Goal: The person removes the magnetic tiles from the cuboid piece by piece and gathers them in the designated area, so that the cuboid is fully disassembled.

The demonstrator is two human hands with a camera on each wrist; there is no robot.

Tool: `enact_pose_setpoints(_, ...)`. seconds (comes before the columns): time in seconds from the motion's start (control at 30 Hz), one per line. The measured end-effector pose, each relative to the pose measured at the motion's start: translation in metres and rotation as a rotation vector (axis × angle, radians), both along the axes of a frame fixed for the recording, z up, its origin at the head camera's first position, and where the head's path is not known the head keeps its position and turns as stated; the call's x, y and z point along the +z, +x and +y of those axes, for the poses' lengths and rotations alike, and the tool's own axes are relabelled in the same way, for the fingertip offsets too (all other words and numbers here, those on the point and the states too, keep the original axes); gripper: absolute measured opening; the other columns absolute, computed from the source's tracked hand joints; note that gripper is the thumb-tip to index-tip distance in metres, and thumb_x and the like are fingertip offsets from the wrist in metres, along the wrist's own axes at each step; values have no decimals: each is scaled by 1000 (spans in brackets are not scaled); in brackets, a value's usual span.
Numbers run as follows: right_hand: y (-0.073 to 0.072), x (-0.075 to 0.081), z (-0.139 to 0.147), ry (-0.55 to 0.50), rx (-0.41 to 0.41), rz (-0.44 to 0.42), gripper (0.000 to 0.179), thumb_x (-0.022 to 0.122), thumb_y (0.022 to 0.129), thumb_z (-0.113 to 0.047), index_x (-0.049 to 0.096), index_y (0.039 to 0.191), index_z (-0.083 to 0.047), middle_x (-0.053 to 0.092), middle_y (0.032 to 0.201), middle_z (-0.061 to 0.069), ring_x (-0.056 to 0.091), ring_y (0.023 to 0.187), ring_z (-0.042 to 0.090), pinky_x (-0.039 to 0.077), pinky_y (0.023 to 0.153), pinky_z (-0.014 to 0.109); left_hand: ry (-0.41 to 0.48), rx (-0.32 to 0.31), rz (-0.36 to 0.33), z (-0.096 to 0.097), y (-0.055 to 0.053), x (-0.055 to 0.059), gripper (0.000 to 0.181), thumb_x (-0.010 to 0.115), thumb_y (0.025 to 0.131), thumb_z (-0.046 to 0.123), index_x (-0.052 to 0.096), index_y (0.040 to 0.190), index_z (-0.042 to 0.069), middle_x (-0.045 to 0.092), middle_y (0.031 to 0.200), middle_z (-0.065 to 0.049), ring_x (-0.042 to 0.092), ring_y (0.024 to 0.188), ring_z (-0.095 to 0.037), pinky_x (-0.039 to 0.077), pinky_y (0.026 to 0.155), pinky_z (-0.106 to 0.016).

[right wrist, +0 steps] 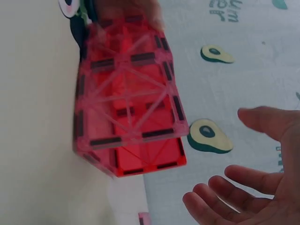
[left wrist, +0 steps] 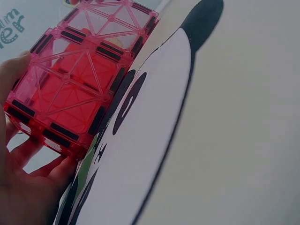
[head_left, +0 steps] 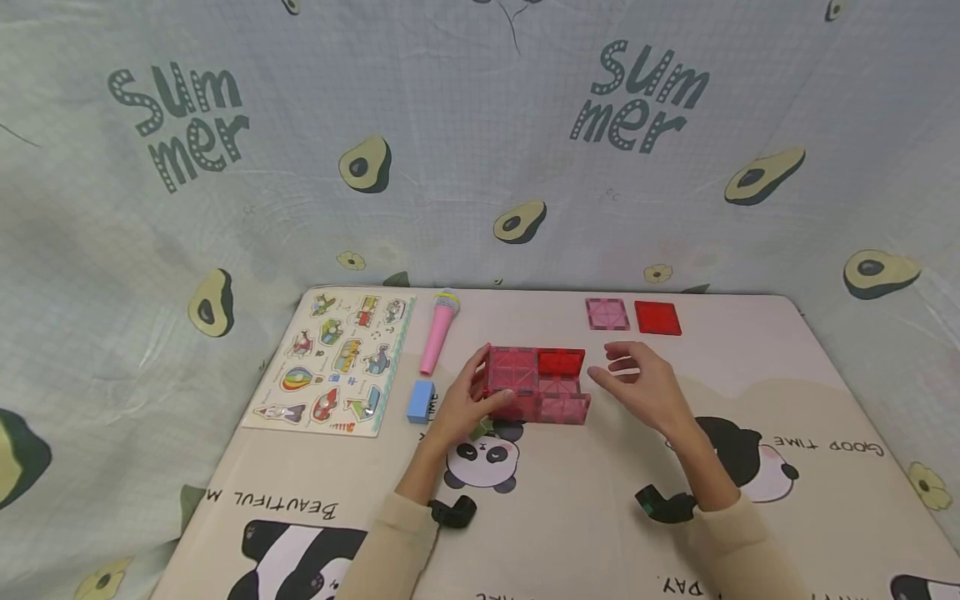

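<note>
A two-cell box of see-through pink and red magnetic tiles (head_left: 517, 385) sits on the table in front of me in the head view. Its left cell has a tile over the top; the right cell is uncovered, with a red tile (head_left: 561, 362) at its back. My left hand (head_left: 467, 402) grips the box's left end, thumb along the near side and fingers round the far side. In the left wrist view, fingers also show beneath the tile frames (left wrist: 65, 77). To the right of the box, my right hand (head_left: 643, 385) hangs apart from it, fingers loosely bent and holding nothing.
Behind the box lie a loose pink tile (head_left: 607, 314) and a loose red tile (head_left: 657, 318). On the left are a pink toy microphone (head_left: 440, 332), a blue block (head_left: 421, 402) and a picture puzzle board (head_left: 330, 362). A printed curtain (head_left: 450, 100) hangs behind the table.
</note>
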State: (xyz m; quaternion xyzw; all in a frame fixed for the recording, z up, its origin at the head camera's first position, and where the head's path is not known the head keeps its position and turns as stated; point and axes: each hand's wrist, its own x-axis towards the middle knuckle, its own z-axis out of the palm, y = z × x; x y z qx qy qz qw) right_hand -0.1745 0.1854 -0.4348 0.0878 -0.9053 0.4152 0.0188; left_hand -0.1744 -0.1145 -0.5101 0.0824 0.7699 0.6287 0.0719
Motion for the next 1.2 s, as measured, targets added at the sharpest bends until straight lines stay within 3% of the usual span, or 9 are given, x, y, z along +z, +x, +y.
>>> enact_pose_setpoints(0.2,8,-12,-8,1,56,-53,62,76,88,-36,54,136,-4,62,129,19,64,112,35,59,93,50,6,3,3,0,0,0,87,76,88,36,23,157,43,36,161,3,41,147,-26,44,114,-45)
enact_pose_setpoints(0.43,11,-25,-13,13,124,-61,52,76,87,-20,58,130,2,65,124,20,67,104,32,61,89,46,0,4,11,0,0,0,87,76,88,36,23,158,39,36,160,3,41,147,-26,43,114,-46)
enact_pose_setpoints(0.63,10,-32,-16,70,153,-93,43,77,85,-17,62,121,1,69,108,15,68,98,28,62,84,42,5,0,11,0,0,0,86,75,89,36,23,157,42,36,160,3,41,147,-27,44,114,-46)
enact_pose_setpoints(0.83,7,-42,-17,120,192,-122,35,79,83,-17,63,110,0,67,92,8,62,87,19,58,74,27,16,-5,10,1,0,-1,85,75,89,34,24,156,43,36,160,4,41,147,-26,43,114,-46)
enact_pose_setpoints(1.2,5,-44,-18,120,197,-103,23,79,84,-8,61,96,-3,66,86,8,59,80,17,54,69,22,14,-3,4,1,-1,-1,85,75,89,35,24,156,44,35,161,5,39,148,-26,42,115,-46)
